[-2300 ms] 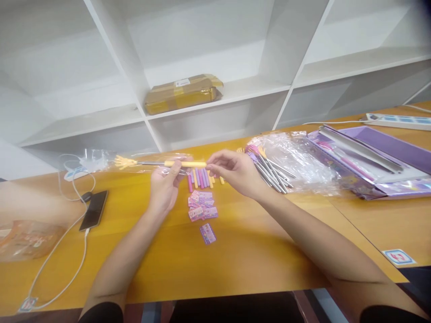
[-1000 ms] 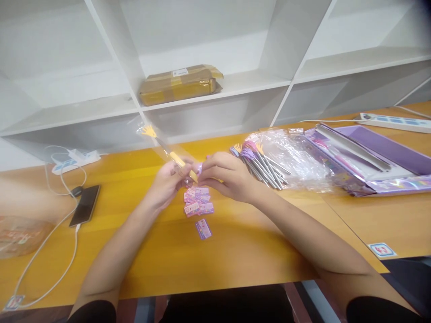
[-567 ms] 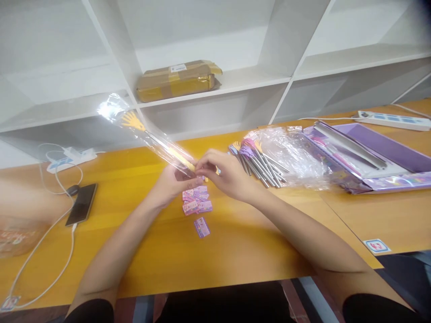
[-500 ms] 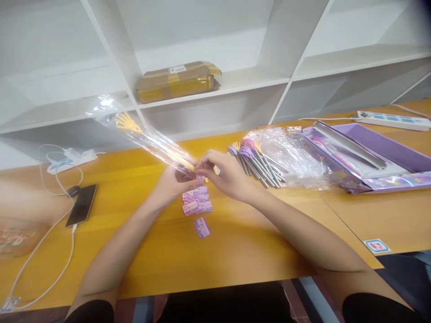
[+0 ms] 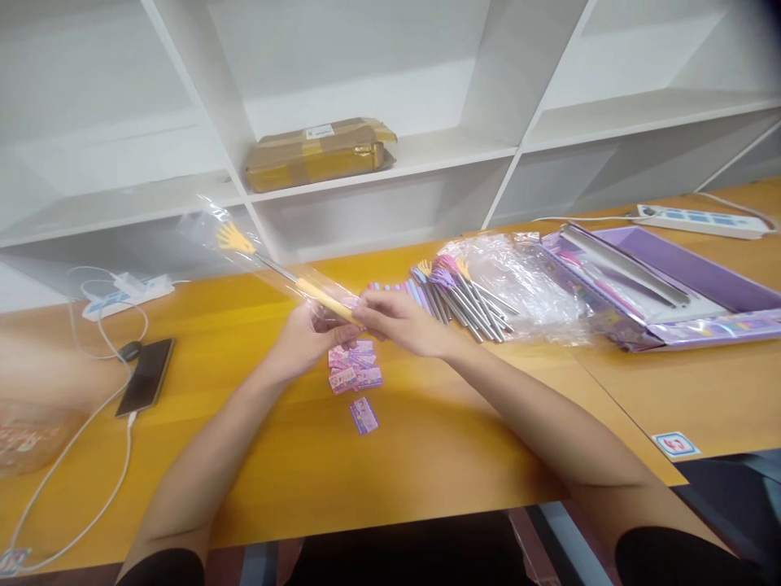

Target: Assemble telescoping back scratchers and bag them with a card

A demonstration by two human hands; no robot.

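Observation:
My left hand (image 5: 307, 335) grips the yellow handle of a small hand-shaped back scratcher (image 5: 235, 239) that sits inside a clear plastic sleeve (image 5: 274, 268) and points up to the left. At the sleeve's open end by the handle, my right hand (image 5: 399, 322) pinches the plastic. Just below both hands lies a small pile of pink and purple cards (image 5: 352, 368) on the orange table (image 5: 427, 439), with one card (image 5: 364, 415) lying apart. Loose coloured handles (image 5: 396, 288) lie behind my right hand.
A bundle of scratchers (image 5: 464, 293) lies on crumpled plastic to the right, beside an open purple box (image 5: 665, 285). At the left are a phone (image 5: 145, 376) on a white cable and a power strip (image 5: 125, 290). A brown parcel (image 5: 317, 153) rests on the white shelf.
The sleeved scratcher swung from level to tilted up and left, then lowered a little. My hands came together at its handle end. The loose coloured handles behind them are uncovered again.

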